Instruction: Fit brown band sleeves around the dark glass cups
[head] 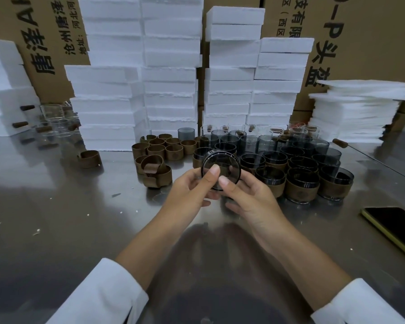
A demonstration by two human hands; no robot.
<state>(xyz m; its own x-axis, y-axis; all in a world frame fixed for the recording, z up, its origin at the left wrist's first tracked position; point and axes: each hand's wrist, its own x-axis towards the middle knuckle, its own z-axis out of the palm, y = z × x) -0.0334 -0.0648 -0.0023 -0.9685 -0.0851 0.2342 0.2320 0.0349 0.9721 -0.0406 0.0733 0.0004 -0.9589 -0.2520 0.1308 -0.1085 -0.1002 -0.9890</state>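
Gripping a dark glass cup [222, 160] above the desk [56, 206] — left hand [189, 188] and right hand [250, 195], fingers [214, 175] of both curled round it.

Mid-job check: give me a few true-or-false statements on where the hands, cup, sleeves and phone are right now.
1. The left hand and right hand both hold one dark glass cup. True.
2. That cup stands upright on the table. False: it is lifted off the table, mouth tilted toward the camera.
3. Loose brown sleeves sit left of the cup cluster. True.
4. The phone lies at the table's left edge. False: the phone lies at the right edge.
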